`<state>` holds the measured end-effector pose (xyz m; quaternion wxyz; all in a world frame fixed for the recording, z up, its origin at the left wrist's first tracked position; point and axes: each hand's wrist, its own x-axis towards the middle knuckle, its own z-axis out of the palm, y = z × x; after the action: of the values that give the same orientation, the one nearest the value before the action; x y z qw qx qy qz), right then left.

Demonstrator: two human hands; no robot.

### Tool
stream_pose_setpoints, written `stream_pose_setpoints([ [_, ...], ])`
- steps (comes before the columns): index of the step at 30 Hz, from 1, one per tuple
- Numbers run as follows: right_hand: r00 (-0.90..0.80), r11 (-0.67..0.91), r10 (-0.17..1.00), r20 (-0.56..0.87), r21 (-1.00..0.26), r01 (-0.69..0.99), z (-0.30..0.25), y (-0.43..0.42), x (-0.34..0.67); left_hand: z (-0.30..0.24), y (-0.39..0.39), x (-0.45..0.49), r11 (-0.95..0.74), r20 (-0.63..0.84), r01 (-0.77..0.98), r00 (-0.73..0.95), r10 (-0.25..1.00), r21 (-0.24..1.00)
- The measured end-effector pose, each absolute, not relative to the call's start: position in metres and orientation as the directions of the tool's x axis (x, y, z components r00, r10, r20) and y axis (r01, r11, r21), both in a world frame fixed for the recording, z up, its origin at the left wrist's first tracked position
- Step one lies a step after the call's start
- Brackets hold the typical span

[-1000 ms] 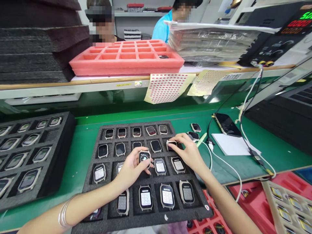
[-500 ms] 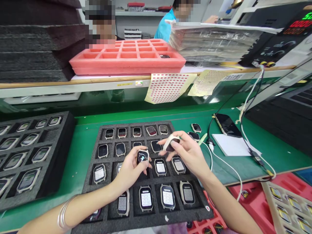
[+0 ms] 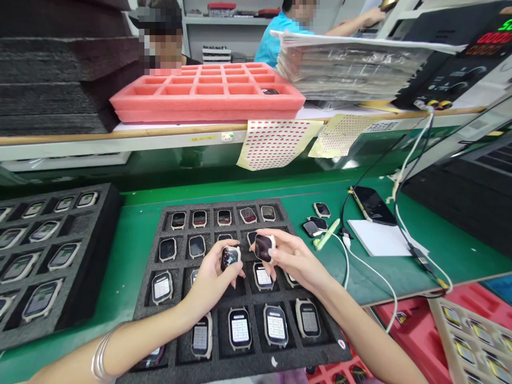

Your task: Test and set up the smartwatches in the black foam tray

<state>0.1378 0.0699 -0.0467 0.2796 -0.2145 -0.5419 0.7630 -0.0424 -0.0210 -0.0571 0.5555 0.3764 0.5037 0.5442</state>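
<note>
My left hand (image 3: 218, 269) is closed around a smartwatch case (image 3: 230, 257) whose lit dial faces up. In my right hand (image 3: 294, 253) a second smartwatch case (image 3: 264, 248) with a dark screen is gripped between thumb and fingers, its screen turned toward me. Both hands hover over a black foam tray (image 3: 176, 362) with square pockets. Strapless watch cases sit in its pockets, and some in the two nearer rows show a white list, such as the watch with a lit screen (image 3: 240, 328). My hands and forearms hide some pockets.
Another foam tray of watches (image 3: 92, 266) lies at left. Right of the middle tray are loose watch cases (image 3: 321, 209), a green pen-like tool (image 3: 328, 234), white cables (image 3: 378, 272), a phone (image 3: 374, 205) and white paper (image 3: 384, 240). A pink foam tray (image 3: 208, 113) and two people are beyond.
The watch in my right hand has moved slightly left and down, and its dark screen has turned to face me. My left hand stays nearly in place.
</note>
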Motion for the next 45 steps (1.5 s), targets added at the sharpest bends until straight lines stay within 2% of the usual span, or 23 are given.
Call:
stream_pose_setpoints([
  [6, -0.757, -0.200, 0.653, -0.002, -0.965, -0.170, -0.0454, 0.0684, 0.1394, -0.0628, -0.0221, -0.0435, 0.131, -0.146, -0.169, -0.075, 0.986, 0.977],
  [18, -0.765, -0.270, 0.642, -0.049, -0.948, -0.166, -0.0477, 0.0672, 0.1430, -0.0579, -0.0263, -0.0471, 0.074, -0.075, 0.020, 0.027, 0.997, 0.997],
  [23, -0.760, -0.261, 0.648, -0.045, -0.951, -0.167, -0.0476, 0.0670, 0.1429, -0.0580, -0.0270, -0.0470, 0.053, -0.053, 0.017, -0.002, 0.999, 0.998],
  [35, -0.764, -0.221, 0.645, -0.034, -0.965, -0.143, -0.0477, 0.0665, 0.1432, -0.0545, -0.0275, -0.0478, 0.003, -0.016, 0.127, 0.102, 0.995, 0.992],
  [40, -0.764, -0.230, 0.645, -0.026, -0.960, -0.162, -0.0480, 0.0658, 0.1433, -0.0552, -0.0283, -0.0474, -0.018, 0.007, 0.107, 0.109, 0.994, 0.994],
  [45, -0.732, -0.157, 0.681, -0.005, -0.978, -0.139, -0.0477, 0.0659, 0.1437, -0.0542, -0.0282, -0.0478, 0.007, -0.020, 0.134, 0.096, 0.995, 0.991],
])
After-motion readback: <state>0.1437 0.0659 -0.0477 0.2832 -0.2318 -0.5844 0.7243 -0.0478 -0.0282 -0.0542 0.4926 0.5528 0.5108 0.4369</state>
